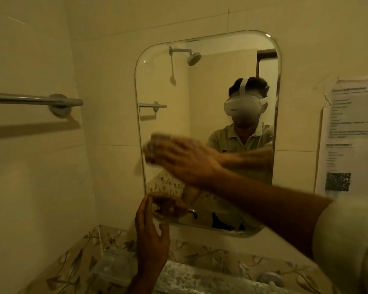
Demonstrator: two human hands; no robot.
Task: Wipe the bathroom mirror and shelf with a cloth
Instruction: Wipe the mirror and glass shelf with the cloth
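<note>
The right hand [187, 160] reaches across the mirror [208, 98] and presses a folded cloth [152, 150] flat against the lower left part of the glass, its fingers [170, 151] spread over the cloth and holding it by pressure, not curled around it. Hand and cloth are blurred. The left hand [151, 236] rests at the mirror's lower left corner with open fingers, thumb just at the rim, gripping nothing; it looks like it is steadying the glass.

The likely trouble is at the left edge. The cloth sits close to the rim, and a stroke carried too far would run off the glass onto the tiled wall [106, 124], leaving the edge smeared or dragging wall grime back. Pinned only by flat fingers, the cloth could bunch or slip out and drop toward the mottled shelf [191, 276] below. Hard pressure on a wall-hung mirror could also shift it, which the left hand seems placed to prevent.

A towel bar [34, 100] projects from the left wall, near enough to catch an elbow or knuckles on a wide sweep. A paper notice [348, 128] is stuck beside the mirror's right edge and could get wet or torn. The shelf looks untouched so far.
</note>
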